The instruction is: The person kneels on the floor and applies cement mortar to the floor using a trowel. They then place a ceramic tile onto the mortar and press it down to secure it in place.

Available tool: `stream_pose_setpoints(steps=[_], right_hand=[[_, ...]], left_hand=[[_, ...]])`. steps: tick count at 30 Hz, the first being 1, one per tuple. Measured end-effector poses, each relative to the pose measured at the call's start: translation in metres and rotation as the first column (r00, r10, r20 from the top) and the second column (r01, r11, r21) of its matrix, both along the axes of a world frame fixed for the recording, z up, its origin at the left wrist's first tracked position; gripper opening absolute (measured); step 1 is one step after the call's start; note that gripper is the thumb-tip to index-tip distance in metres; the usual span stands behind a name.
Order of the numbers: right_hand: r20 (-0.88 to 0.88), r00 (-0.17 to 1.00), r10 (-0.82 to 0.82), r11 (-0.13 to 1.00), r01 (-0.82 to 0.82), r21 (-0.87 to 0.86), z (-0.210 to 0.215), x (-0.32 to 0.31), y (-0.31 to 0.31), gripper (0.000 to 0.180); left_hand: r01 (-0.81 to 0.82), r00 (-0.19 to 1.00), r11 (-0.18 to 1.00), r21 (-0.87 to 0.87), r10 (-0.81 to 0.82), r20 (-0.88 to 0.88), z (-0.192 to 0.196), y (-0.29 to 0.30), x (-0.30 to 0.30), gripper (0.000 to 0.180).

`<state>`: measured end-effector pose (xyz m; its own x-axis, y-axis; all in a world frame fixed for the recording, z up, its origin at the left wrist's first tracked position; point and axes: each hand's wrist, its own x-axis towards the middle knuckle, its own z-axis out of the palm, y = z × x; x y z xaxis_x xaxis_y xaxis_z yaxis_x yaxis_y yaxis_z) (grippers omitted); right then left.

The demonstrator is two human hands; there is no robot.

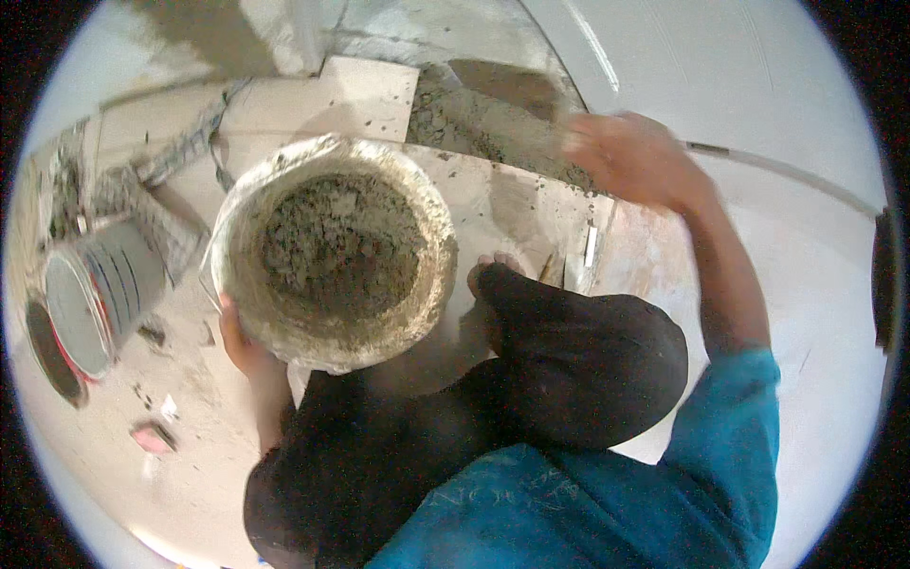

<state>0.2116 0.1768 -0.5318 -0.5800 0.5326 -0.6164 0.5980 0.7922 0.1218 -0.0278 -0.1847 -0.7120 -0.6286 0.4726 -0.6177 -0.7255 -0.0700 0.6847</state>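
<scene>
A pale bucket, crusted with mortar, is tilted so its mouth faces me. Crumbly grey mortar lies inside it. My left hand is closed against the bucket's lower left side; part of its grip is hidden behind the wall. My right hand, smeared by motion, is raised to the far right, closed on a trowel. The trowel's flat blade points left over a strip of rough grey mortar spread on the floor, beyond the tile edge. Whether the blade touches the mortar, I cannot tell.
A second bucket lies on its side at the left, near a mortar-stained sack. A pale tile borders the mortar strip. Small debris and a pink scrap lie at lower left. A white panel stands at far right.
</scene>
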Motion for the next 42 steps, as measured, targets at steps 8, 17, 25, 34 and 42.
stream_pose_setpoints(steps=[8, 17, 25, 34, 42], right_hand=[[-0.132, 0.944, 0.302, 0.953, -0.299, 0.038, 0.035, -0.033, -0.074, 0.030], [-0.112, 0.970, 0.215, 0.934, -0.238, -0.267, -0.049, -0.038, -0.128, 0.027], [-0.271, 0.948, 0.166, 0.963, -0.216, -0.164, -0.009, -0.041, -0.114, 0.030], [-0.201, 0.974, 0.104, 0.850, -0.192, -0.492, -0.074, -0.043, -0.112, 0.039], [-0.154, 0.945, 0.288, 0.950, -0.303, -0.080, -0.019, -0.033, -0.083, 0.037]], left_hand=[[0.185, 0.969, 0.983, -0.004, -0.183, -0.168, 0.057, 0.045, -0.003, 0.050], [0.272, 0.898, 0.956, -0.110, -0.293, -0.328, 0.097, 0.070, 0.016, 0.051], [0.339, 0.878, 0.938, -0.072, -0.343, -0.333, 0.086, 0.081, 0.018, 0.053], [0.260, 0.751, 0.919, -0.298, -0.386, -0.535, 0.082, 0.071, 0.006, 0.043], [0.300, 0.777, 0.940, -0.163, -0.340, -0.531, 0.073, 0.065, 0.010, 0.041]])
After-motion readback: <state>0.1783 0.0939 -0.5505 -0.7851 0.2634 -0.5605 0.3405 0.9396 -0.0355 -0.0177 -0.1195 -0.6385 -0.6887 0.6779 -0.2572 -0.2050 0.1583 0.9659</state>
